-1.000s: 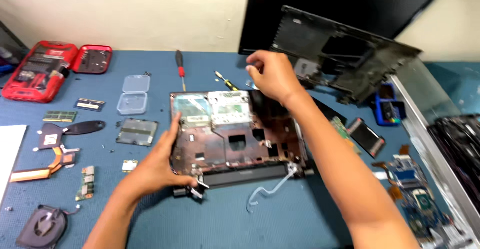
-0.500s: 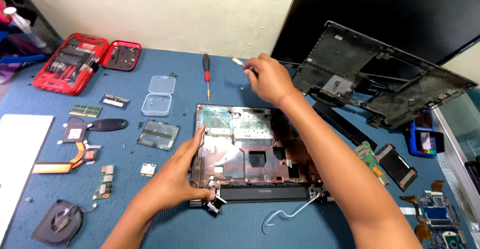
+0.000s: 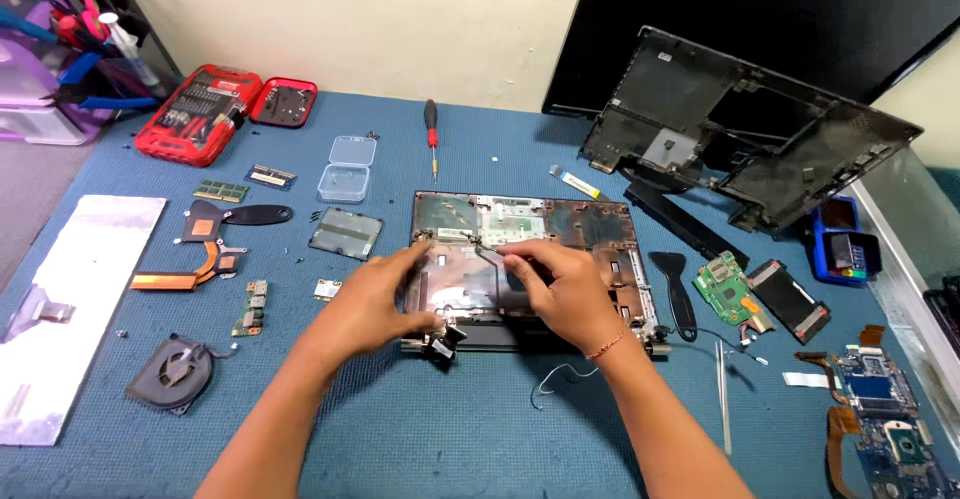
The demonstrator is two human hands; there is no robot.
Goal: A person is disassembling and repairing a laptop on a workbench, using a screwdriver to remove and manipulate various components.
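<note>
A stripped laptop base [image 3: 560, 249] lies open near the middle of the blue counter [image 3: 480, 439], and both hands work inside it. The left hand [image 3: 375, 294] curls over its left edge, fingers bent on the frame; the right hand [image 3: 560, 284] pinches a thin dark wire [image 3: 480, 251] over the base's middle (what the fingertips close on is too small to be sure of). Left of the base lie a copper heat pipe [image 3: 200, 254], a fan [image 3: 172, 369] and a clear plastic box [image 3: 345, 171]; behind it a red-handled screwdriver [image 3: 431, 131]; right of it a black pry tool [image 3: 675, 289] and a green circuit board [image 3: 725, 287]. The hands hide the base's front middle.
</note>
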